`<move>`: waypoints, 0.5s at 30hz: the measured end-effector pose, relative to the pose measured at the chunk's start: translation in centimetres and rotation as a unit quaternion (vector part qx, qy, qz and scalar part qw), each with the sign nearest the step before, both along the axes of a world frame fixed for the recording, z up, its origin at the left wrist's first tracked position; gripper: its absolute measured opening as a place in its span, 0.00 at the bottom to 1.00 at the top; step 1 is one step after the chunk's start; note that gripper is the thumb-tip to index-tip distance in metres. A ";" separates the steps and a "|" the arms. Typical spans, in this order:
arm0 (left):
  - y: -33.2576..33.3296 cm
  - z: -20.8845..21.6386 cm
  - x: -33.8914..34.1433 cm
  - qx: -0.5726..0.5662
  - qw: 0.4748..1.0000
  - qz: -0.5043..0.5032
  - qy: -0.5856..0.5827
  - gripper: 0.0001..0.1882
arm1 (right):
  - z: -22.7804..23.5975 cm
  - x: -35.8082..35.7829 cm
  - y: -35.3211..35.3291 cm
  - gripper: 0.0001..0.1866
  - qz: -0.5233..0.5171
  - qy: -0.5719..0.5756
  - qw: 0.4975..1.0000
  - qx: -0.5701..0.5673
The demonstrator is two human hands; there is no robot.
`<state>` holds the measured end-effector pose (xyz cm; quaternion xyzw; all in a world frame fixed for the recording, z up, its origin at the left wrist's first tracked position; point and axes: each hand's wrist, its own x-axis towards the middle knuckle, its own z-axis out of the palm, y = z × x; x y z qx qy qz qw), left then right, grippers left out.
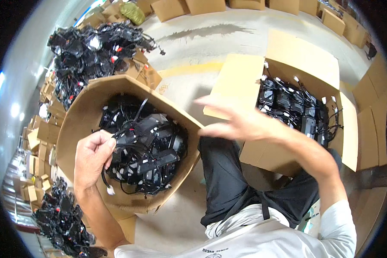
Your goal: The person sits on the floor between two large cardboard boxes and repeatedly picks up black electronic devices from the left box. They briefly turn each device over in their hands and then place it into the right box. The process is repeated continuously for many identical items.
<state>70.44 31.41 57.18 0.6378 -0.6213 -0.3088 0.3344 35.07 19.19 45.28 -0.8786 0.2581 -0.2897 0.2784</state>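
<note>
My left hand (92, 155) is closed in a pinch on a black cable (105, 177), over the near left side of a large open cardboard box (79, 112). A white connector (111, 190) dangles from the cable's lower end. The box holds a tangled heap of black plastic parts (159, 161) with cables. Which part the pinched cable belongs to is unclear in the tangle. My right hand (234, 120) hangs above my knee, between this box and a second one. Its fingers are spread and it holds nothing.
At the right, an open cardboard box (268, 157) contains rows of black parts (290, 103) with white-tipped cables. More black parts are piled behind the left box (90, 56) and at the lower left (64, 219). Cardboard boxes (206, 5) line the far floor.
</note>
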 end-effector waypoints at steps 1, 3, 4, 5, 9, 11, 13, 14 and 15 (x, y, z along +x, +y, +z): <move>-0.9 1.2 -1.7 -0.006 1.000 -0.026 0.006 0.11 | 0.6 3.4 0.2 0.43 0.044 -0.095 0.988 -0.112; -2.7 2.3 -4.9 -0.019 0.997 -0.068 0.025 0.10 | 2.1 8.7 1.6 0.43 0.034 -0.199 0.959 -0.197; -3.1 2.8 -6.2 -0.021 0.995 -0.090 0.043 0.10 | 2.6 11.1 1.8 0.31 -0.015 -0.216 0.947 -0.236; -3.4 3.1 -7.2 -0.036 0.994 -0.087 0.064 0.11 | 2.8 12.1 1.5 0.25 -0.041 -0.180 0.967 -0.177; -4.8 0.0 -7.7 -0.222 0.905 -0.128 0.339 0.29 | 3.9 9.6 -1.3 0.10 -0.185 -0.183 0.962 -0.082; -4.2 -3.8 -5.9 -0.338 0.866 0.122 0.347 0.26 | 5.0 7.4 -2.4 0.11 -0.217 -0.184 0.955 -0.078; -3.9 -14.2 -1.8 -0.295 0.858 0.211 0.365 0.23 | 7.4 6.2 -2.2 0.12 -0.217 -0.210 0.952 -0.052; -3.5 -18.4 -4.4 -0.265 0.855 0.204 0.396 0.20 | 8.4 5.4 -2.0 0.12 -0.213 -0.226 0.950 -0.044; -3.4 -21.9 -6.7 -0.193 0.813 0.148 0.529 0.21 | 9.3 4.7 -2.0 0.13 -0.207 -0.239 0.948 -0.039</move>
